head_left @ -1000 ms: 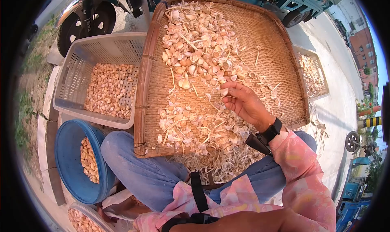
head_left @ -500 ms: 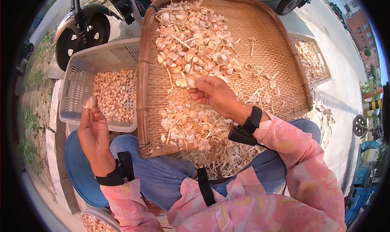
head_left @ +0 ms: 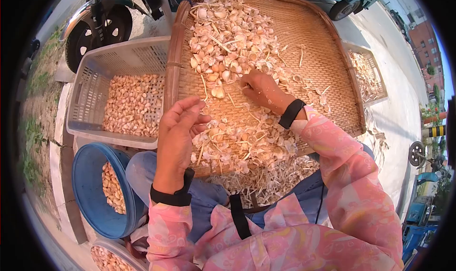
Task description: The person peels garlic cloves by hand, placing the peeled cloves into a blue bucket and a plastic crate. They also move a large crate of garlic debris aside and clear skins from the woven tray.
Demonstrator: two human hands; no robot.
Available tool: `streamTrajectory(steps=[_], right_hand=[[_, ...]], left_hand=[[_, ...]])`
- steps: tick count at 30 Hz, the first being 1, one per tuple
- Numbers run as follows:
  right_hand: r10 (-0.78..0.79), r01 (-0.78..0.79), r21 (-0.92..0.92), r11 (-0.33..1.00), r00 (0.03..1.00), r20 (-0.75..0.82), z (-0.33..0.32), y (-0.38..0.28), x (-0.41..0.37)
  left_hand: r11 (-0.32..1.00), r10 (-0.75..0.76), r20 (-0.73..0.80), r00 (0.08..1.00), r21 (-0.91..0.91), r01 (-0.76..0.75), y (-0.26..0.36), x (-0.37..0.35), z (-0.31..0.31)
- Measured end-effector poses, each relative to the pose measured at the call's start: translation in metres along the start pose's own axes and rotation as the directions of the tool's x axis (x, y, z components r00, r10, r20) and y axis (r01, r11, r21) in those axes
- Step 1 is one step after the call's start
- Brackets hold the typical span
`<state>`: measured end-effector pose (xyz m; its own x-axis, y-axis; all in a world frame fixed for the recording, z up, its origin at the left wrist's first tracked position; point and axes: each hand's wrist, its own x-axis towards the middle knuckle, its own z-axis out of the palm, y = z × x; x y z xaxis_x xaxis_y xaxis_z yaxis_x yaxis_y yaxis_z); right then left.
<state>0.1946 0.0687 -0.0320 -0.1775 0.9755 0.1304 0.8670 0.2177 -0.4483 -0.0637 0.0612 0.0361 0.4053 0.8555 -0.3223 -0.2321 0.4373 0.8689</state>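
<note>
A wide woven bamboo tray (head_left: pixel 304 28) rests at my knees, with a heap of garlic cloves (head_left: pixel 232 38) and papery skins on its far left part. My right hand (head_left: pixel 268 91) is over the tray at the heap's near edge, its fingers curled downward; their tips are hidden, so what they hold cannot be made out. Over the tray's left rim is my left hand (head_left: pixel 178 128), fingers loosely bent and apart, with nothing visible in them. Between the hands lies a larger clove piece (head_left: pixel 218 91). Loose garlic skins (head_left: pixel 237 142) cover the near part of the tray.
Left of the tray stands a pale plastic crate (head_left: pixel 90 95) containing cloves. Nearer are a blue bucket (head_left: pixel 88 199) with cloves and another container (head_left: pixel 111 256) of cloves. A crate of skins (head_left: pixel 365 76) stands right. Vehicle wheels (head_left: pixel 97 38) are close by.
My left hand has moved right from beside the crate to the tray's rim; the clove it held no longer shows. My right hand has shifted slightly up and right, fingers turned down.
</note>
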Motion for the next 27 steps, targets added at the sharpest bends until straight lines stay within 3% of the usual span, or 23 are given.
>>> streamTrajectory(steps=[2, 4, 7, 9, 11, 12, 13, 14, 16, 21, 24, 25, 27], right_hand=[[0.024, -0.021, 0.146, 0.989, 0.999, -0.021, -0.011, -0.011, -0.005], [0.05, -0.037, 0.189, 0.981, 0.997, -0.066, -0.023, -0.038, -0.014], [0.03, -0.002, 0.212, 0.977, 0.991, -0.127, -0.024, -0.07, -0.035], [0.036, -0.002, 0.252, 0.968, 0.991, -0.13, -0.024, -0.076, -0.049], [0.101, -0.046, 0.512, 0.858, 0.992, -0.079, -0.024, -0.073, -0.055], [0.127, -0.069, 0.627, 0.776, 0.991, -0.048, -0.024, -0.071, -0.058], [0.236, -0.195, 0.708, 0.679, 0.971, 0.041, -0.028, -0.07, -0.059], [0.175, -0.128, 0.676, 0.726, 0.985, -0.002, -0.03, -0.068, -0.06], [0.043, 0.011, 0.594, 0.805, 0.996, -0.078, -0.033, -0.066, -0.061], [-0.274, 0.281, 0.406, 0.87, 0.959, -0.078, -0.035, -0.061, -0.063], [-0.217, 0.211, 0.255, 0.944, 0.976, -0.002, -0.04, -0.074, -0.07], [-0.16, 0.165, 0.297, 0.941, 0.986, -0.041, -0.034, -0.074, -0.071], [0.009, 0.016, 0.375, 0.927, 0.998, -0.066, -0.028, -0.071, -0.068]], left_hand=[[0.994, -0.089, -0.036, 0.995, 0.067, 0.092, -0.018, 0.007, 0.03], [0.988, -0.153, -0.117, 0.981, 0.009, 0.155, -0.041, 0.02, 0.052], [0.972, -0.131, 0.057, 0.99, -0.19, 0.139, -0.061, 0.033, 0.066], [0.976, -0.068, 0.034, 0.997, -0.204, 0.074, -0.068, 0.031, 0.071], [0.979, -0.018, -0.003, 1.0, -0.201, 0.017, -0.07, 0.025, 0.071], [0.996, 0.006, -0.019, 1.0, -0.087, -0.007, -0.068, 0.021, 0.069], [0.999, 0.03, -0.033, 0.999, 0.027, -0.029, -0.064, 0.016, 0.067], [0.989, 0.061, -0.042, 0.997, 0.141, -0.054, -0.062, 0.013, 0.066], [0.965, 0.159, 0.075, 0.984, 0.197, -0.171, -0.074, 0.009, 0.061], [0.856, 0.256, 0.246, 0.935, 0.392, -0.337, -0.083, -0.004, 0.062], [0.872, 0.198, 0.294, 0.935, 0.384, -0.305, -0.082, -0.007, 0.058], [0.88, 0.245, 0.287, 0.926, 0.335, -0.337, -0.086, -0.006, 0.057], [0.862, 0.212, 0.265, 0.941, 0.404, -0.308, -0.082, -0.012, 0.06]])
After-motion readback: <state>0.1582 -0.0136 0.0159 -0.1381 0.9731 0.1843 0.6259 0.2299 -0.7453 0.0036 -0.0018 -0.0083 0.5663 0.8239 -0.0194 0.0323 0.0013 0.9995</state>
